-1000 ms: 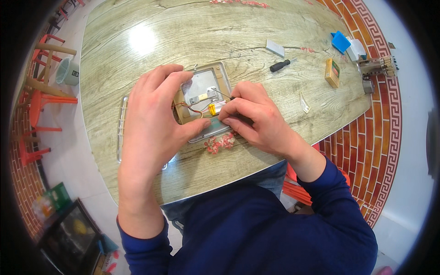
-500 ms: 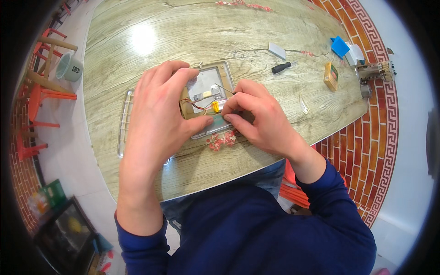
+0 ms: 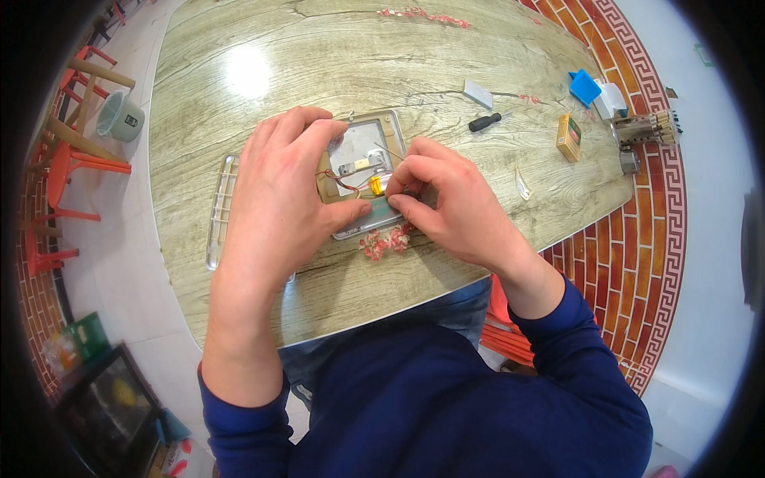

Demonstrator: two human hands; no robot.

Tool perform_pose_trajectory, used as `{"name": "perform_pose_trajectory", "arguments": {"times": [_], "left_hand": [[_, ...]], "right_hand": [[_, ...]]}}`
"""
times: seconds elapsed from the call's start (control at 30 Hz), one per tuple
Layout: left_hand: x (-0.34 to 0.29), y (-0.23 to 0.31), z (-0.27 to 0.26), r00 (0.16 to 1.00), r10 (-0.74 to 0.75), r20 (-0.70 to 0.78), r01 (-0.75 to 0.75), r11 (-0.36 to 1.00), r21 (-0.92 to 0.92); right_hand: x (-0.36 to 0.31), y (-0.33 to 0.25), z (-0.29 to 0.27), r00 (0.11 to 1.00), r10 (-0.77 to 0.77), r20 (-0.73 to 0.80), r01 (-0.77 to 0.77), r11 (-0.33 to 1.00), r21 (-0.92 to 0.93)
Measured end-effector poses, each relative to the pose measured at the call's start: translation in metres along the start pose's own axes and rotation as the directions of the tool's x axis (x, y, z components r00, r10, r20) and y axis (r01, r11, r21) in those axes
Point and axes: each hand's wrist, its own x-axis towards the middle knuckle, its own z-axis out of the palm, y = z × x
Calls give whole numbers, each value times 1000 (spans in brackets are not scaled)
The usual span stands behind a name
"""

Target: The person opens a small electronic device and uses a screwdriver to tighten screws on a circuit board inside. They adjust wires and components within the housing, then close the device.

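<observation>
An opened, shallow rectangular housing (image 3: 390,126) with a light rim lies on the table. Inside are a pale metal plate, a small clamped part (image 3: 360,166), reddish wires (image 3: 338,182), a yellow-wrapped component (image 3: 376,186) and a green circuit board (image 3: 381,209). My left hand (image 3: 279,179) curls round the housing's left side, its thumb pressing by the board and its palm hiding that edge. My right hand (image 3: 446,199) is closed in a pinch over the right side, close beside the yellow component. A thin strand (image 3: 388,149) reaches toward its fingers; what they pinch is hidden.
Left of my left hand lies a wire-grid frame (image 3: 221,211). Farther right are a black-handled screwdriver (image 3: 484,123), a white block (image 3: 478,93), a yellow box (image 3: 568,138), a small pale piece (image 3: 522,183) and a blue plastic piece (image 3: 584,88). The table's near edge curves before me.
The view has shifted slightly. My right fingers have moved a little at the housing, and the thin strand near them lies at a slightly different angle. My left hand keeps its hold.
</observation>
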Motion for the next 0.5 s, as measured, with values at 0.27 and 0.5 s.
{"name": "perform_pose_trajectory", "arguments": {"times": [0.27, 0.5], "left_hand": [[1, 1, -1, 999, -23, 25, 22, 1000, 11], [3, 5, -5, 998, -38, 59, 37, 999, 24]], "right_hand": [[-9, 5, -9, 998, -31, -60, 34, 998, 50], [-33, 29, -27, 941, 52, -335, 26, 974, 224]]}}
